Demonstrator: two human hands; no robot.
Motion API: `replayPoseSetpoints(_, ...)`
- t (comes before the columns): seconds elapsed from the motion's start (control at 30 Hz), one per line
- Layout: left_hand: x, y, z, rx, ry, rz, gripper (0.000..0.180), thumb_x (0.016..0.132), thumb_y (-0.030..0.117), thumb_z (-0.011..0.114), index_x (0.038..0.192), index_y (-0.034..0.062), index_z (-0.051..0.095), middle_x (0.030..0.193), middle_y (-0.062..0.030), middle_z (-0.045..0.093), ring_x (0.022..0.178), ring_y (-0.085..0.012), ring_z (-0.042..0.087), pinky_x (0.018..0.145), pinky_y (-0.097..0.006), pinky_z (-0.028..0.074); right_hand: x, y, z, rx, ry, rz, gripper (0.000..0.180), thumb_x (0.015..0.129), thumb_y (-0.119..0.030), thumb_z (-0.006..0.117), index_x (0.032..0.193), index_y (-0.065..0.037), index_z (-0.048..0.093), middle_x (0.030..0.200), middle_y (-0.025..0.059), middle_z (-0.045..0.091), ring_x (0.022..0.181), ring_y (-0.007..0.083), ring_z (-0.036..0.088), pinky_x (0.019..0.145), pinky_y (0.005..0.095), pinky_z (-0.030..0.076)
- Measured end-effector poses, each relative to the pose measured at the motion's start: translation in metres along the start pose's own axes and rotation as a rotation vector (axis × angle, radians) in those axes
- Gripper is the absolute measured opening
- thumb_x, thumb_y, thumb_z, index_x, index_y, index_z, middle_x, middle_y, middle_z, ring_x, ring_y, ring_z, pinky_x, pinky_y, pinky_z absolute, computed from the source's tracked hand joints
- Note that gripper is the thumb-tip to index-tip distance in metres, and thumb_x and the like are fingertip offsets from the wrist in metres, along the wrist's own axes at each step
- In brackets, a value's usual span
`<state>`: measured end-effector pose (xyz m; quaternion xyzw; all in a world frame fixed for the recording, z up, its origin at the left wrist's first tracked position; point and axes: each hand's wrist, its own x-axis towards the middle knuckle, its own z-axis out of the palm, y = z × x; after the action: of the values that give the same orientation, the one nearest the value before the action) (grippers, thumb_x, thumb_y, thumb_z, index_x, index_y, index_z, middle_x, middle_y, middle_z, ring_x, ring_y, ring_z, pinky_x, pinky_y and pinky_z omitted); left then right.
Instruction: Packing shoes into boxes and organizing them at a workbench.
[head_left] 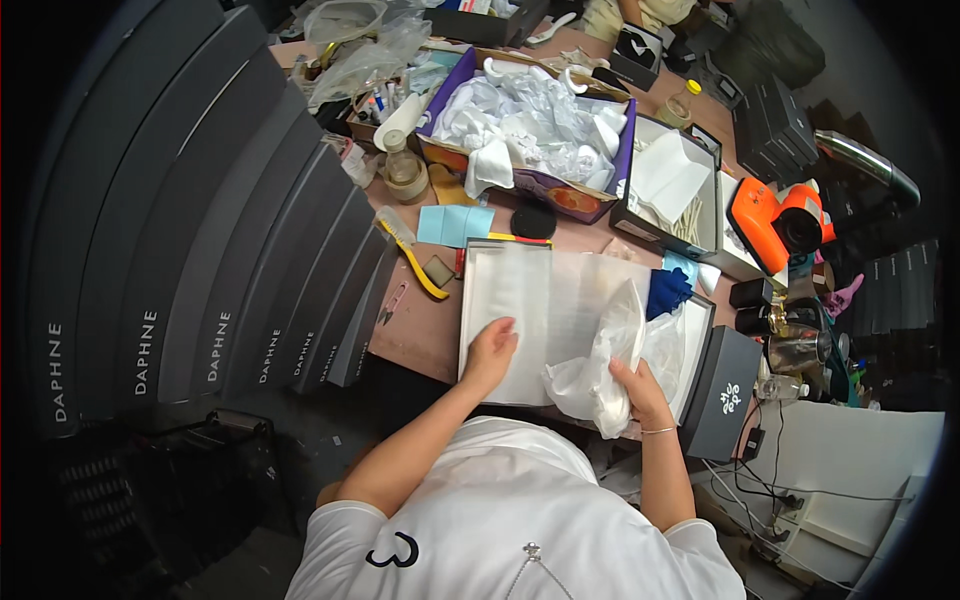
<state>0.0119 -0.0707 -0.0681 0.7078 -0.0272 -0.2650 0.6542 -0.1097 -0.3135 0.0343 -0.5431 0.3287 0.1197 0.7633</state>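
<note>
Head view shows the right hand [645, 393] clasping a white wrapped bundle [606, 390] over the near edge of a white-lined box [467, 320]; the left hand [490, 352], apart from it, has loosely extended fingers. The bundle looks light, soft and slippery (its wrapping hangs loose), best cupped around its middle.

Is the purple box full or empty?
Full. Crumpled white plastic heaps up inside the purple box, to its rim.

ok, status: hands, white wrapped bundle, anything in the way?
Right hand gripping white translucent-wrapped bundle. Left hand open, at shallow white-lined rectangular box. Crumpled deep-blue item beyond bundle.
</note>
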Motion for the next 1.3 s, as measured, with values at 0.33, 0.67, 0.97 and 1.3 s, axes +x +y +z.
replayPoseSetpoints(0.33,-0.006,0.041,-0.037,0.621,0.225,0.331,0.08,0.076,0.008,0.073,0.144,0.0055,0.031,0.141,-0.0261,0.035,0.122,-0.0406,0.044,0.099,-0.047,0.039,-0.04,-0.049,-0.021,0.079,0.01,-0.373,0.054,0.085,-0.024,0.07,0.126,0.005,0.051,0.113,0.0121,0.063,0.096,0.0172,0.061,0.085,0.0296,0.05)
replayPoseSetpoints(0.67,0.001,0.064,-0.123,0.606,0.214,0.198,0.071,0.074,0.006,0.072,0.139,0.0104,0.042,0.104,-0.0183,0.061,0.096,-0.0327,0.06,0.085,-0.04,0.048,0.054,-0.02,0.095,-0.098,-0.418,-0.217,0.055,0.084,-0.029,0.071,0.125,0.003,0.053,0.111,0.0119,0.064,0.097,0.0179,0.062,0.086,0.0297,0.049)
replayPoseSetpoints(0.97,-0.022,0.102,-0.124,0.533,0.168,0.284,0.06,0.077,0.001,0.066,0.133,0.008,0.049,0.089,-0.0113,0.061,0.085,-0.0249,0.061,0.08,-0.034,0.048,0.136,0.097,0.139,-0.973,-0.139,-0.283,0.067,0.081,-0.04,0.071,0.12,0.01,0.052,0.108,0.0285,0.063,0.099,0.0342,0.065,0.086,0.0387,0.049)
replayPoseSetpoints(1.3,-0.016,0.102,-0.133,0.021,0.169,0.206,0.055,0.082,-0.003,0.062,0.134,0.0046,0.048,0.095,-0.0053,0.061,0.086,-0.0115,0.058,0.075,-0.025,0.048,0.108,0.065,0.122,-0.649,-0.289,-0.179,0.059,0.084,-0.033,0.07,0.122,0.009,0.053,0.109,0.0234,0.065,0.101,0.0312,0.063,0.088,0.0388,0.049)
